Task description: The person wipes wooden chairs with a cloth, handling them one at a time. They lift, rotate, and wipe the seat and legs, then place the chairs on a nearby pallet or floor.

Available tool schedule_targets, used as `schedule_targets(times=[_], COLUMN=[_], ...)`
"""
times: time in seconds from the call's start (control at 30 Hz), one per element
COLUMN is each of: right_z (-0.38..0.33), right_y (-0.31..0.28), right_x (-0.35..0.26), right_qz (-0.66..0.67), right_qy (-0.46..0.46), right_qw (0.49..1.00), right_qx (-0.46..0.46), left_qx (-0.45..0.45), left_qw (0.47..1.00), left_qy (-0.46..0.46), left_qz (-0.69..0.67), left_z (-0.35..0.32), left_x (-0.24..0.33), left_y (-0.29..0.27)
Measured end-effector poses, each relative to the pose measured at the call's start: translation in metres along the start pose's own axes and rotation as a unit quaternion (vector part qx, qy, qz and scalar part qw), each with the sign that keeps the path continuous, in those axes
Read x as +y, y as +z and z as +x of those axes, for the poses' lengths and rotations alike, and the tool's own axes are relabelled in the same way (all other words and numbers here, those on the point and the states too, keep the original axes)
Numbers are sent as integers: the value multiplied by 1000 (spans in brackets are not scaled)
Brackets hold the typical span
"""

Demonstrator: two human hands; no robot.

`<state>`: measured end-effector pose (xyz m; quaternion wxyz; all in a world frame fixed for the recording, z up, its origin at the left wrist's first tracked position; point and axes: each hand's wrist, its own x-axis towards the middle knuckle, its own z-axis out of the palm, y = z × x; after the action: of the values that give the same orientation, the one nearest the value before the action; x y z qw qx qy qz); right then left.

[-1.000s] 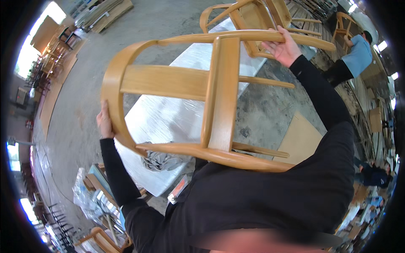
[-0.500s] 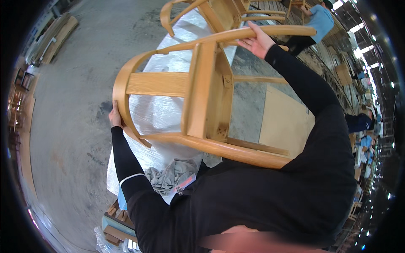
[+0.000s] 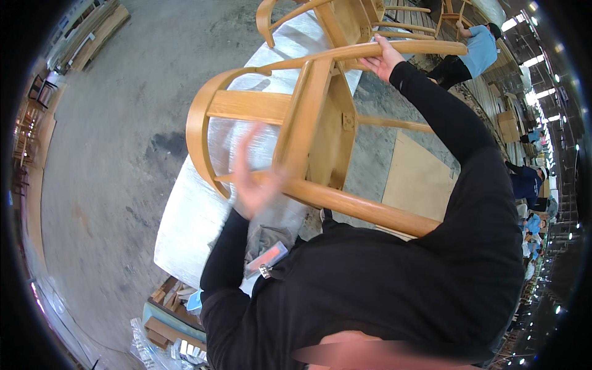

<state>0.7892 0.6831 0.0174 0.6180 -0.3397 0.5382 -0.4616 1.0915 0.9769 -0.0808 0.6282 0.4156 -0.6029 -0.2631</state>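
A light wooden armchair (image 3: 308, 117) is tipped over on a table wrapped in shiny plastic film (image 3: 179, 237), its curved backrest to the left and legs to the right. My right hand (image 3: 387, 60) grips the far leg near the seat, the arm stretched out. Blurred by motion, my left hand (image 3: 256, 188) is in front of the near armrest, fingers spread and nothing in them. Whether it touches the wood is hard to tell. Below it, partly hidden by my arm, lies a grey cloth (image 3: 266, 239). A clear badge holder (image 3: 266, 259) hangs from my black top.
Another wooden chair (image 3: 345, 21) lies tipped at the far end of the table. A flat board (image 3: 419, 172) lies right of the table. A person in light blue (image 3: 481, 52) handles a chair at far right. A box with cardboard pieces (image 3: 176, 320) stands at lower left.
My left hand has let go of the curved backrest and moved right, toward the near armrest. My right hand keeps its hold on the far leg. The whole view has shifted slightly.
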Motion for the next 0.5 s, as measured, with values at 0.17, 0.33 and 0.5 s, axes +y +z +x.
schedule_targets(times=[0.17, 0.33, 0.5], right_z=[17, 7, -57], right_y=[-4, -4, -15], right_x=[3, -18, -55], right_qz=[-49, -186, -479], right_qy=[9, 228, 64], right_qw=[999, 950, 851], right_qx=[-14, -99, -208], left_qx=[-194, -91, -24], left_qw=[944, 939, 937], left_qy=[223, 200, 207], left_qz=[149, 265, 281], left_z=[-8, -3, -7], left_x=[111, 94, 88], left_y=[91, 121, 131])
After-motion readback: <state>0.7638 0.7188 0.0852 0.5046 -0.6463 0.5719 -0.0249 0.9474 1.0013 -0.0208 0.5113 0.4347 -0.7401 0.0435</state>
